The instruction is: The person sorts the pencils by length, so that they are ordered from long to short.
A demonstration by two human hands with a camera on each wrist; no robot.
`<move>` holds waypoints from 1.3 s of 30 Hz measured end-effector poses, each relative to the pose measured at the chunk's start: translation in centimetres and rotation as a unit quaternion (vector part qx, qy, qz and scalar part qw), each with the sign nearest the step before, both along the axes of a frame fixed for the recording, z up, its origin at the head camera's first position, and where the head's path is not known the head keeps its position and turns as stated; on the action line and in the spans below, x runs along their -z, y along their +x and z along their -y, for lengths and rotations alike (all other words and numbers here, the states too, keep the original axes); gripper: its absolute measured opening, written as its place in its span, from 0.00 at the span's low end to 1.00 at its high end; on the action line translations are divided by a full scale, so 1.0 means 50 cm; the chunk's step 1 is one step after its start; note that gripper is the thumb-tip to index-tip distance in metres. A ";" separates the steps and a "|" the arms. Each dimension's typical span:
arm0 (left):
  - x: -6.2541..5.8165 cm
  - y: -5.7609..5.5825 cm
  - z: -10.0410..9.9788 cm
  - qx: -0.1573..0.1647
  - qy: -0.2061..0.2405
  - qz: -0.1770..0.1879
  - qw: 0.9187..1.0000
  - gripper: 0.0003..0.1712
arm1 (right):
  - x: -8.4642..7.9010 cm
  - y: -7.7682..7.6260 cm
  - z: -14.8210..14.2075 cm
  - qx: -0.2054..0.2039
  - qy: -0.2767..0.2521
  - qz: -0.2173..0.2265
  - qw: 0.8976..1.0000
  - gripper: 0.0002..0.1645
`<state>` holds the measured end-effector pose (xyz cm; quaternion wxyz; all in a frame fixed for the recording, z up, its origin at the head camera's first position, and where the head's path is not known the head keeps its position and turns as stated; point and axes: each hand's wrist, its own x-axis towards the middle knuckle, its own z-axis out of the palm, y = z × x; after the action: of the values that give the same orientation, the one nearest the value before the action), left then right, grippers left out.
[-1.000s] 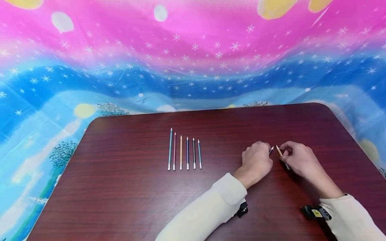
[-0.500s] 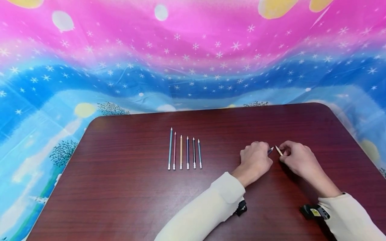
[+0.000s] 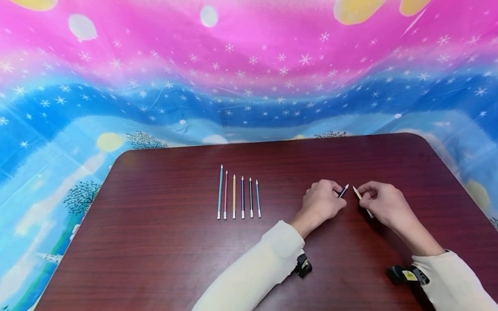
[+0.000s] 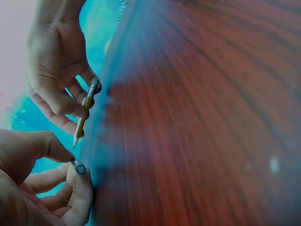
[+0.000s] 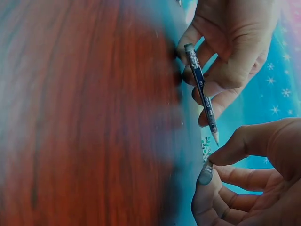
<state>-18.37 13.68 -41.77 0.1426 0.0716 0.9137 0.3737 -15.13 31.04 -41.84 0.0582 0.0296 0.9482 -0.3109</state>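
Observation:
My left hand (image 3: pixel 322 199) pinches a short dark blue pencil (image 5: pixel 203 89) between thumb and fingers; its tip shows past the fingers in the head view, its eraser end in the right wrist view. A short yellow pencil (image 4: pixel 83 115) is pinched in my right hand (image 3: pixel 384 204), with its sharpened tip angled toward the blue pencil's tip. A small gap separates the two tips in the head view. In each wrist view the near hand's own pencil shows mostly as its eraser end.
Left of the hands, several pencils stand in a row by length on the dark red table (image 3: pixel 163 259): a long teal pencil (image 3: pixel 220 192) at the left, down to a short teal pencil (image 3: pixel 258 198) at the right. A patterned cloth (image 3: pixel 249 65) hangs behind the table.
My left hand has moved a little left and up with the blue pencil, widening the gap between the tips. The right hand stays nearly in place, its yellow pencil's tip shifting slightly left.

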 end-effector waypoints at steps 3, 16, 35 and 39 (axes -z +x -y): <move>-0.002 -0.001 0.008 -0.004 0.032 0.009 0.999 0.09 | -0.003 0.001 0.003 0.003 -0.012 0.004 1.000 0.21; -0.007 -0.001 0.063 -0.068 0.287 0.096 0.951 0.12 | -0.009 -0.001 0.050 0.015 -0.083 -0.043 0.995 0.21; -0.007 0.000 0.179 -0.076 0.407 0.130 0.901 0.17 | -0.021 -0.005 0.157 0.007 -0.218 -0.060 0.974 0.21; -0.004 0.002 0.207 -0.082 0.424 0.131 0.892 0.18 | -0.023 -0.007 0.183 0.002 -0.233 -0.060 0.971 0.21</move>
<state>-18.28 3.34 -41.56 0.1864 0.0008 0.6439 0.7421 -15.49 21.90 -40.71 0.0057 -0.0019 0.8512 -0.5249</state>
